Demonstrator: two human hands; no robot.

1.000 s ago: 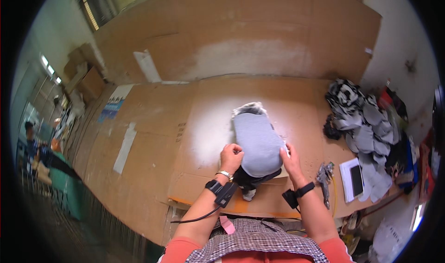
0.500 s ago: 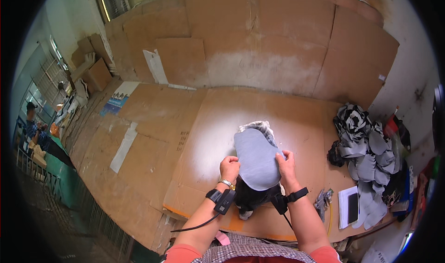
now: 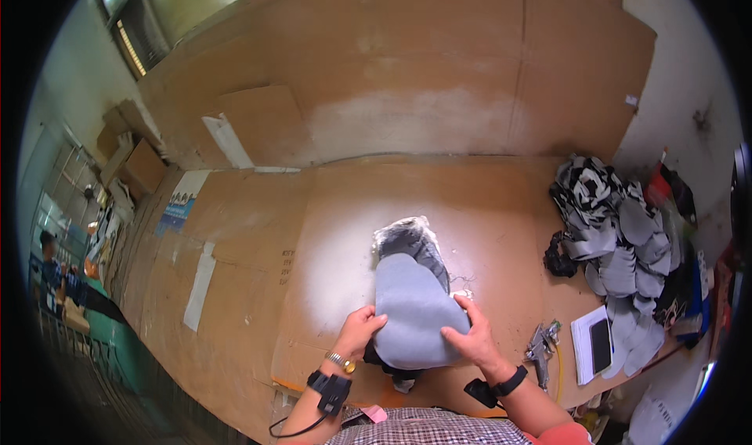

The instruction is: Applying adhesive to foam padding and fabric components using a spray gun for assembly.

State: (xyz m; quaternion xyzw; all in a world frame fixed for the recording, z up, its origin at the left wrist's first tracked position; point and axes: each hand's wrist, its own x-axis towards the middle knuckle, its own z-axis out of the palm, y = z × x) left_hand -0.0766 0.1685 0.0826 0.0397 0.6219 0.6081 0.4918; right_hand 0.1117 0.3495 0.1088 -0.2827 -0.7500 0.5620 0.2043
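Note:
A flat grey sole-shaped piece (image 3: 419, 312), narrower at its far end, is stretched between my two hands. My left hand (image 3: 360, 331) pinches its left edge, thumb on top. On the opposite side, my right hand (image 3: 475, 337) grips the edge with its thumb lying on the upper face. Beneath the piece is a dark form with a ragged whitish rim (image 3: 409, 233); its far end sticks out beyond the grey piece, and most of it is hidden. Whether the two touch, I cannot tell.
Brown cardboard (image 3: 235, 288) covers the table and back wall. To the right lie a spray gun (image 3: 540, 352) with a yellow hose, a white pad (image 3: 581, 359) bearing a phone (image 3: 601, 345), and a heap of grey and black pieces (image 3: 619, 249). A person (image 3: 53, 269) is at far left.
Both hands have drawn the grey piece nearer to me, uncovering more of the dark form's far end. My view has also shifted.

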